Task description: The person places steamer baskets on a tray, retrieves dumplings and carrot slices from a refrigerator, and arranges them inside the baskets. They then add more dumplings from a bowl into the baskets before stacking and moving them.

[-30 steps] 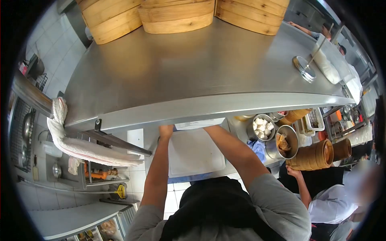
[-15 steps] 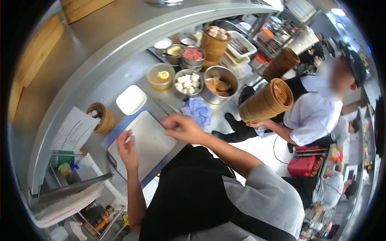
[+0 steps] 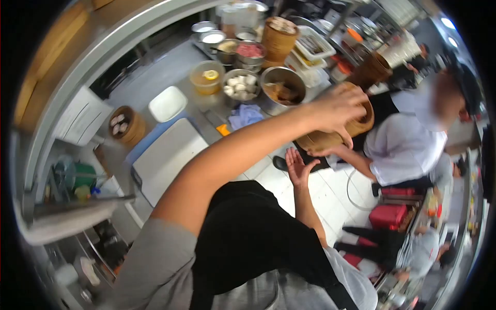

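The left arm [image 3: 232, 148] stretches across, left hand [image 3: 337, 111] arched wide; right hand [image 3: 299, 169] spread, palm-up.

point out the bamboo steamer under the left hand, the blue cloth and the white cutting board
bamboo steamer [image 3: 319, 141]: head view, on its side wall
blue cloth [image 3: 245, 117]: head view, middle of the crumpled cloth
white cutting board [image 3: 168, 159]: head view, middle of its top face
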Action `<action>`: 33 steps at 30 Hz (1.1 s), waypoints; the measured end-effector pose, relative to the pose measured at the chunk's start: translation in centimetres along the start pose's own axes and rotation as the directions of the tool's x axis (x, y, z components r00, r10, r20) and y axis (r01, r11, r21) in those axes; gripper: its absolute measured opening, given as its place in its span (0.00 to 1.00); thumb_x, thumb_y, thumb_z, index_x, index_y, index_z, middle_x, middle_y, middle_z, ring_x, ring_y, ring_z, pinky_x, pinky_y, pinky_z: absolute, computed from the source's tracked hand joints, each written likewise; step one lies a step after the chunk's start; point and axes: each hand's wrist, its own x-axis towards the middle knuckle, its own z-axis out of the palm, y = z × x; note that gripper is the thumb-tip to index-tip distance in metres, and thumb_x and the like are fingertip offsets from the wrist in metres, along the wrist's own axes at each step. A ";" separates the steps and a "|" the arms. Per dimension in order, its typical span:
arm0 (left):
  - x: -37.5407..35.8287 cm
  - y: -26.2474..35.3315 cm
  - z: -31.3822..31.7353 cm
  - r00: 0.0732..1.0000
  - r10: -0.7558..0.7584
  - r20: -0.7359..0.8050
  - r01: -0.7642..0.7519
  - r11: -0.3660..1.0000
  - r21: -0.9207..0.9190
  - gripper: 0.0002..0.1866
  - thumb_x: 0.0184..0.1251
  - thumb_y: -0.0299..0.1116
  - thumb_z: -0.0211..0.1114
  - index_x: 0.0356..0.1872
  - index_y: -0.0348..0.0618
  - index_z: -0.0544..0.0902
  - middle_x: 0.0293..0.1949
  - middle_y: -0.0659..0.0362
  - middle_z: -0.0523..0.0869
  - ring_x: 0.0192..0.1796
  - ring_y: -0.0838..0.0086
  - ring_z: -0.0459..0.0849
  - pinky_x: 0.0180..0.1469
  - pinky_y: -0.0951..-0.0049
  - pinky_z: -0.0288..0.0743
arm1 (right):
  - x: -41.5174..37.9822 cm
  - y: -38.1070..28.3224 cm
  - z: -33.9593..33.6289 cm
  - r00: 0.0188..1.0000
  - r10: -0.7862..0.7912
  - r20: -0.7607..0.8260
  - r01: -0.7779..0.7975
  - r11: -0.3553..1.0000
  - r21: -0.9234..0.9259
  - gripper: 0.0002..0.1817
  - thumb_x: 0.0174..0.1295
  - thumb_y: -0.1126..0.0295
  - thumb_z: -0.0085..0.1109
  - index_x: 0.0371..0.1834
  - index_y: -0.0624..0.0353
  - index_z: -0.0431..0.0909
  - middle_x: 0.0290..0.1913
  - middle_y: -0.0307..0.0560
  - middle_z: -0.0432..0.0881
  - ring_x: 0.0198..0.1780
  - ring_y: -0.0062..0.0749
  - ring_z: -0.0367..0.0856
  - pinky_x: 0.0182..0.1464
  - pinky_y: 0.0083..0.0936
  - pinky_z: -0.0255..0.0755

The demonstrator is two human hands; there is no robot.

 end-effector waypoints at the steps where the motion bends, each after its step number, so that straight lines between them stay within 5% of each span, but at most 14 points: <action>1: 0.8 -0.4 1.1 0.990 0.000 0.144 -0.005 0.999 0.031 0.40 0.38 0.59 0.80 0.51 0.43 0.82 0.62 0.54 0.78 0.69 0.56 0.72 0.70 0.48 0.61 | 3.8 -0.1 -3.3 0.954 0.060 0.294 -0.113 0.980 0.165 0.60 0.39 0.26 0.65 0.63 0.71 0.69 0.63 0.58 0.77 0.65 0.50 0.74 0.69 0.47 0.71; 2: 1.2 -0.9 1.9 0.957 -0.025 0.290 0.004 0.997 0.074 0.37 0.35 0.58 0.81 0.46 0.45 0.82 0.55 0.57 0.83 0.65 0.59 0.76 0.66 0.49 0.64 | 4.0 0.7 -0.7 0.986 -0.089 0.138 0.055 0.970 0.235 0.59 0.34 0.27 0.68 0.62 0.66 0.72 0.60 0.49 0.80 0.59 0.41 0.78 0.63 0.42 0.74; 4: 0.8 -2.0 4.9 0.999 0.040 0.020 -0.043 0.986 0.160 0.34 0.35 0.62 0.80 0.39 0.48 0.84 0.40 0.59 0.85 0.50 0.64 0.83 0.58 0.53 0.66 | 6.0 0.4 1.1 0.950 -0.118 0.289 0.016 0.943 0.333 0.53 0.33 0.33 0.72 0.62 0.56 0.75 0.57 0.37 0.83 0.53 0.27 0.80 0.49 0.27 0.79; 5: 0.7 -1.6 5.0 0.998 -0.019 0.064 0.007 0.984 0.176 0.32 0.36 0.60 0.80 0.38 0.48 0.84 0.41 0.58 0.85 0.50 0.64 0.83 0.57 0.54 0.67 | 4.1 0.4 5.6 0.958 -0.190 0.213 0.145 0.967 0.209 0.50 0.33 0.37 0.75 0.63 0.53 0.76 0.57 0.35 0.83 0.50 0.23 0.81 0.46 0.24 0.81; 10: -0.3 3.5 0.6 0.993 -0.114 -0.009 0.113 0.964 0.242 0.27 0.38 0.51 0.81 0.37 0.46 0.85 0.41 0.55 0.85 0.52 0.61 0.83 0.55 0.56 0.68 | 1.4 1.0 4.6 0.893 0.102 0.438 -0.275 0.895 0.351 0.50 0.38 0.44 0.77 0.67 0.58 0.73 0.64 0.37 0.80 0.63 0.30 0.76 0.68 0.36 0.73; 11: -0.9 5.9 -1.7 0.989 -0.146 0.007 0.138 0.952 0.273 0.23 0.46 0.45 0.75 0.40 0.40 0.81 0.45 0.47 0.81 0.55 0.55 0.79 0.56 0.58 0.68 | -0.6 2.2 5.4 0.931 0.104 0.349 -0.218 0.927 0.305 0.60 0.44 0.23 0.61 0.75 0.53 0.61 0.72 0.39 0.69 0.71 0.34 0.68 0.73 0.41 0.66; 12: -1.2 8.0 -3.5 0.968 -0.238 0.082 0.191 0.908 0.374 0.22 0.50 0.46 0.71 0.40 0.40 0.81 0.47 0.46 0.81 0.57 0.55 0.78 0.59 0.55 0.67 | -0.9 2.6 3.4 0.888 0.086 0.452 -0.180 0.969 0.169 0.55 0.53 0.29 0.61 0.77 0.54 0.59 0.75 0.41 0.65 0.75 0.36 0.63 0.76 0.44 0.61; 13: -1.9 10.0 -5.3 0.954 -0.276 0.116 0.207 0.887 0.412 0.20 0.54 0.45 0.67 0.41 0.40 0.82 0.50 0.43 0.81 0.60 0.53 0.78 0.62 0.55 0.66 | -4.8 2.9 7.2 0.925 0.197 0.324 -0.282 0.928 0.242 0.42 0.50 0.52 0.78 0.65 0.62 0.73 0.61 0.42 0.80 0.63 0.32 0.75 0.69 0.37 0.69; 14: -3.2 12.1 -7.2 0.958 -0.278 0.063 0.223 0.869 0.442 0.19 0.55 0.44 0.65 0.42 0.41 0.82 0.56 0.40 0.80 0.65 0.50 0.76 0.65 0.56 0.66 | -5.6 3.6 4.6 0.890 -0.044 0.454 0.218 0.916 -0.338 0.36 0.60 0.53 0.70 0.67 0.59 0.70 0.63 0.44 0.77 0.64 0.33 0.74 0.69 0.38 0.70; 15: -4.6 14.1 -8.6 0.960 -0.280 0.026 0.229 0.833 0.504 0.19 0.53 0.43 0.65 0.41 0.41 0.82 0.61 0.36 0.78 0.67 0.48 0.75 0.65 0.56 0.66 | -6.0 4.8 2.7 0.720 -0.143 0.679 0.673 0.380 -0.634 0.30 0.70 0.55 0.62 0.70 0.57 0.68 0.64 0.45 0.75 0.66 0.33 0.73 0.69 0.39 0.70; 16: -6.1 15.9 -9.8 0.950 -0.312 0.017 0.252 0.796 0.550 0.18 0.52 0.43 0.66 0.39 0.40 0.81 0.64 0.34 0.76 0.69 0.47 0.74 0.66 0.55 0.66 | -10.4 6.0 9.0 0.939 0.219 0.266 -0.077 0.885 -0.459 0.34 0.73 0.46 0.53 0.75 0.53 0.61 0.68 0.44 0.72 0.69 0.36 0.71 0.70 0.40 0.69; 21: -12.4 23.3 -17.8 0.881 -0.470 0.062 0.328 0.698 0.636 0.13 0.55 0.40 0.64 0.33 0.42 0.76 0.64 0.33 0.76 0.70 0.46 0.74 0.65 0.54 0.70 | -13.3 13.9 10.2 0.790 0.534 0.300 -0.385 0.814 -0.435 0.37 0.73 0.43 0.51 0.78 0.51 0.57 0.72 0.43 0.68 0.72 0.39 0.68 0.73 0.42 0.66; 25: -17.7 25.4 -22.6 0.688 -0.724 0.048 0.411 0.443 0.797 0.22 0.50 0.44 0.74 0.41 0.44 0.76 0.68 0.35 0.72 0.72 0.45 0.70 0.66 0.51 0.68 | -12.0 22.4 12.6 0.465 0.834 0.297 -0.646 0.549 -0.530 0.37 0.72 0.33 0.39 0.77 0.41 0.60 0.75 0.40 0.66 0.73 0.36 0.68 0.70 0.49 0.65; 33: -27.6 23.2 -31.4 0.558 -0.825 -0.084 0.615 0.343 0.710 0.35 0.46 0.37 0.80 0.56 0.42 0.74 0.69 0.42 0.73 0.71 0.47 0.71 0.71 0.51 0.64 | -10.3 33.1 13.6 0.450 0.863 0.228 -0.651 0.492 -0.578 0.42 0.73 0.31 0.34 0.80 0.45 0.52 0.77 0.46 0.63 0.74 0.46 0.67 0.67 0.55 0.72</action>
